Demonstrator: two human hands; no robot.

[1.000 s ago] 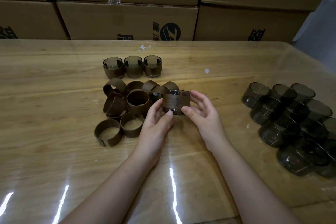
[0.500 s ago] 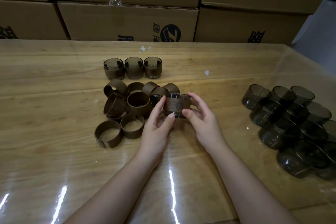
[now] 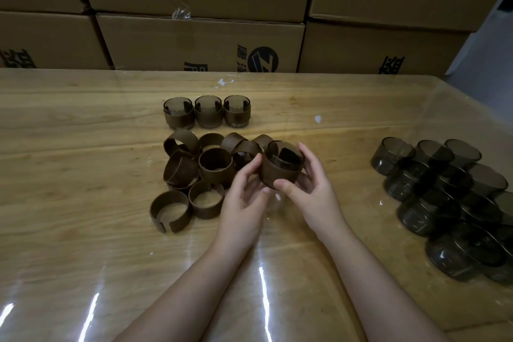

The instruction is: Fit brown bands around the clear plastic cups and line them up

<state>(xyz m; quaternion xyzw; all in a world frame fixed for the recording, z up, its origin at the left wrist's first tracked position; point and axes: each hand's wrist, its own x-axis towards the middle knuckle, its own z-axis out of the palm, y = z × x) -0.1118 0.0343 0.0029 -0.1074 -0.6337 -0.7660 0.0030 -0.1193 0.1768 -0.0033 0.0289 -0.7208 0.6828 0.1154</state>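
Over the bench [image 3: 83, 175], just nearer than the row [image 3: 206, 111] of three finished cups and slightly right, the banded cup [image 3: 285, 156] is held tilted. Its band [image 3: 274, 175], if slack, could slip crooked, or a clumsy set-down could knock that row. The left hand [image 3: 244, 203] pinches its left side, and the right hand [image 3: 315, 194] has its fingers curled round its right.

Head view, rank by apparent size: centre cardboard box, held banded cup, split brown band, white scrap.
Largest: brown cardboard box at centre back.
Then held brown-banded clear plastic cup and split brown band: alike, unranked.
Smallest: white scrap.
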